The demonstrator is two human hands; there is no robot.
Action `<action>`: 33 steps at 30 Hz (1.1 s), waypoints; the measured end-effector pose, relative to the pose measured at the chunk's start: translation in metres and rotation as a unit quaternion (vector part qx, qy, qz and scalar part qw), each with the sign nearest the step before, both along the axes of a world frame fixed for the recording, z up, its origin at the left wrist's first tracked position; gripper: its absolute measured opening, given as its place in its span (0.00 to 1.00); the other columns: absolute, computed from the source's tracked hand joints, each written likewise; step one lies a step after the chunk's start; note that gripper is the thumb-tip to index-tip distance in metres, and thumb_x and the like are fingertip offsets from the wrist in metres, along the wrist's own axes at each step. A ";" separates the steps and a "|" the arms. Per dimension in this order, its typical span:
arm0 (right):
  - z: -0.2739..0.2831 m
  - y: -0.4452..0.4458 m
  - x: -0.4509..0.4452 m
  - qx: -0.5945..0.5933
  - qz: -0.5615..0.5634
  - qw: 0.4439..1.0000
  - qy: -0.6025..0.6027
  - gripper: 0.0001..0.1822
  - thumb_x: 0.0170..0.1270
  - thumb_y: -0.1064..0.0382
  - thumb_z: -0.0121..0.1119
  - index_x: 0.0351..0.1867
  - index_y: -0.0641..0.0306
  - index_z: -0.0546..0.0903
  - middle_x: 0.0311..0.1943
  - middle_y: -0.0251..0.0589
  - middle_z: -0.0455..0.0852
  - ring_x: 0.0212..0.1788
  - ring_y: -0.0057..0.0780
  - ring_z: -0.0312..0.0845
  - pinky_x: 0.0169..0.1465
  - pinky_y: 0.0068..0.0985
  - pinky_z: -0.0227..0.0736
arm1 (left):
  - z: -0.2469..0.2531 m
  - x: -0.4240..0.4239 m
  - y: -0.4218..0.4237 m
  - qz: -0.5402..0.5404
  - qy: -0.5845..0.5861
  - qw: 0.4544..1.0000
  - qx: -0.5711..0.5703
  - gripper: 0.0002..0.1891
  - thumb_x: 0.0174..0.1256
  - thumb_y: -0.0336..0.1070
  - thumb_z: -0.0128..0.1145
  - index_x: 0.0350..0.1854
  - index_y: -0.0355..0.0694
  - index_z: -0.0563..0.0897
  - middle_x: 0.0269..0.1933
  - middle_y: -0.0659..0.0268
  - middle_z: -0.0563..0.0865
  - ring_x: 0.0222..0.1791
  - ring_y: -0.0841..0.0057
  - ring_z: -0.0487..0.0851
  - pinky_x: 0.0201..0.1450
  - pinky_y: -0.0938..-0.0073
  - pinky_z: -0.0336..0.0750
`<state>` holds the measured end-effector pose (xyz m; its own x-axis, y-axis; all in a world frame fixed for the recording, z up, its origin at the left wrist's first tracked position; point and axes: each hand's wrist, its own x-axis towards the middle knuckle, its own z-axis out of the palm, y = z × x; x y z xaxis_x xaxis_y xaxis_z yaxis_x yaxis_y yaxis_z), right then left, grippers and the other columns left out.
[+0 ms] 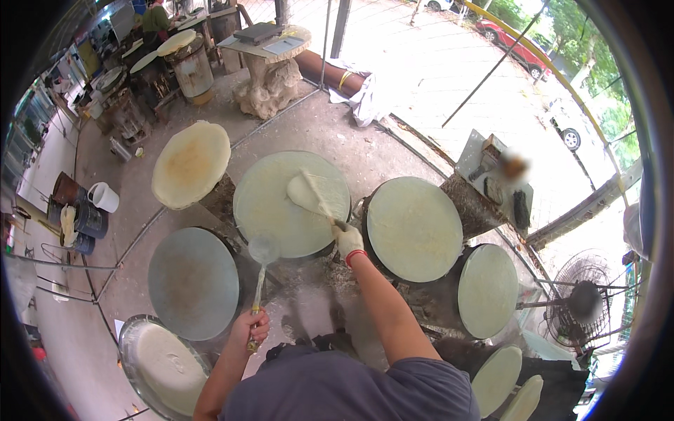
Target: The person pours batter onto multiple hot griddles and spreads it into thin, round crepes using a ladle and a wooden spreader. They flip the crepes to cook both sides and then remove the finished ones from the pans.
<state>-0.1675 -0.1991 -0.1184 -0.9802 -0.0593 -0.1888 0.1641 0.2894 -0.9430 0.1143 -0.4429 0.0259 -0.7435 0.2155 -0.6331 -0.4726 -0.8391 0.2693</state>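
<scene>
My left hand [250,329] is closed around the handle of a long-handled ladle [259,287]. The ladle's batter-coated bowl hangs at the near left edge of the middle round griddle. In a pale work glove, my right hand [347,240] grips the short handle of a batter-coated spreader [310,193]. The spreader's pale blade lies on the thin sheet of batter [279,210] that covers this griddle; the blade's exact shape is hard to tell under the batter. At lower left, a wide metal basin [168,363] holds thick white batter.
A bare round griddle [193,284] is on the left. Batter sheets cover the griddles on the right [415,229] [487,291]. A browned flatbread [190,164] rests at upper left. A fan [584,301] stands far right. Another person [156,21] is at the back.
</scene>
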 end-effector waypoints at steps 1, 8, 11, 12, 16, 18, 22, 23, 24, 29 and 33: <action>0.033 0.003 0.007 -0.024 -0.041 0.999 0.004 0.21 0.65 0.55 0.51 0.54 0.65 0.79 0.46 0.52 0.85 0.51 0.38 0.81 0.55 0.28 0.70 | 0.003 -0.002 0.003 0.007 0.006 1.000 0.004 0.06 0.70 0.32 0.47 0.44 0.38 0.73 0.26 0.65 0.72 0.13 0.87 0.63 0.11 0.86 0.59; 0.034 0.007 -0.035 0.042 0.147 0.988 -0.014 0.20 0.62 0.55 0.55 0.54 0.60 0.80 0.42 0.56 0.84 0.49 0.41 0.82 0.53 0.31 0.72 | 0.014 -0.015 0.042 0.038 -0.020 0.999 -0.009 0.05 0.71 0.33 0.45 0.41 0.39 0.73 0.25 0.67 0.72 0.12 0.88 0.62 0.11 0.86 0.59; 0.004 0.016 -0.073 -0.107 0.009 0.994 -0.026 0.20 0.65 0.56 0.52 0.53 0.68 0.79 0.41 0.51 0.86 0.43 0.32 0.82 0.49 0.26 0.73 | 0.019 -0.021 0.058 0.024 -0.020 0.997 -0.064 0.06 0.72 0.34 0.44 0.37 0.40 0.71 0.23 0.69 0.70 0.11 0.88 0.62 0.10 0.86 0.59; -0.018 0.023 -0.072 -0.017 0.038 0.998 -0.050 0.21 0.66 0.58 0.52 0.53 0.72 0.78 0.38 0.44 0.87 0.37 0.26 0.79 0.43 0.23 0.72 | 0.019 -0.020 0.062 0.021 -0.023 0.998 -0.058 0.07 0.72 0.35 0.44 0.34 0.40 0.71 0.21 0.70 0.69 0.11 0.88 0.62 0.10 0.86 0.59; 0.049 0.028 -0.035 -0.053 0.242 0.953 -0.172 0.20 0.63 0.58 0.59 0.53 0.68 0.80 0.30 0.31 0.83 0.27 0.19 0.71 0.31 0.18 0.67 | -0.005 -0.004 0.064 0.044 -0.048 0.996 -0.062 0.12 0.72 0.37 0.45 0.26 0.42 0.68 0.17 0.71 0.67 0.10 0.87 0.61 0.10 0.85 0.58; 0.030 0.030 -0.068 -0.049 0.179 0.974 -0.127 0.20 0.63 0.57 0.58 0.53 0.68 0.80 0.24 0.30 0.79 0.21 0.17 0.65 0.24 0.19 0.61 | -0.004 -0.014 0.064 0.019 -0.059 0.993 -0.099 0.14 0.71 0.37 0.46 0.23 0.42 0.67 0.16 0.71 0.67 0.10 0.86 0.61 0.10 0.84 0.58; -0.014 0.021 -0.078 0.032 0.195 0.980 -0.023 0.20 0.64 0.57 0.57 0.53 0.66 0.80 0.21 0.29 0.75 0.18 0.16 0.63 0.19 0.20 0.56 | 0.004 -0.044 0.059 -0.016 -0.057 0.970 -0.234 0.13 0.68 0.36 0.50 0.24 0.42 0.66 0.16 0.71 0.66 0.09 0.85 0.61 0.09 0.81 0.59; -0.013 0.028 -0.067 -0.009 0.209 0.972 -0.108 0.20 0.64 0.57 0.57 0.54 0.65 0.79 0.21 0.30 0.75 0.18 0.16 0.64 0.19 0.21 0.57 | 0.005 -0.053 0.058 -0.021 -0.050 0.961 -0.271 0.11 0.67 0.35 0.51 0.25 0.42 0.67 0.17 0.71 0.66 0.09 0.84 0.62 0.10 0.80 0.59; 0.013 0.041 -0.045 -0.042 0.227 0.954 -0.193 0.21 0.64 0.57 0.57 0.55 0.64 0.79 0.21 0.30 0.75 0.19 0.17 0.65 0.20 0.21 0.58 | 0.003 -0.061 0.060 -0.006 -0.055 0.953 -0.297 0.09 0.65 0.34 0.51 0.28 0.41 0.67 0.17 0.71 0.67 0.09 0.84 0.62 0.09 0.79 0.59; 0.016 0.058 0.061 -0.186 -0.139 0.911 -0.341 0.13 0.64 0.55 0.60 0.44 0.58 0.83 0.18 0.31 0.72 0.14 0.21 0.61 0.17 0.21 0.54 | -0.009 -0.102 0.082 0.014 -0.061 0.909 -0.411 0.07 0.57 0.26 0.50 0.36 0.38 0.68 0.20 0.66 0.71 0.08 0.80 0.65 0.09 0.76 0.59; -0.013 0.014 0.126 -0.271 -0.015 0.899 -0.344 0.11 0.64 0.58 0.59 0.43 0.61 0.79 0.22 0.32 0.75 0.16 0.22 0.67 0.19 0.24 0.61 | -0.060 -0.115 0.109 -0.007 -0.062 0.859 -0.507 0.04 0.59 0.29 0.50 0.34 0.38 0.69 0.20 0.65 0.72 0.07 0.80 0.65 0.10 0.76 0.58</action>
<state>-0.0420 -0.1854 -0.1314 -0.6452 -0.3007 -0.7024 0.7626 -0.1964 -0.6164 -0.0005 -0.3339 -0.0346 -0.6591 -0.4862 -0.5738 -0.5576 -0.1961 0.8066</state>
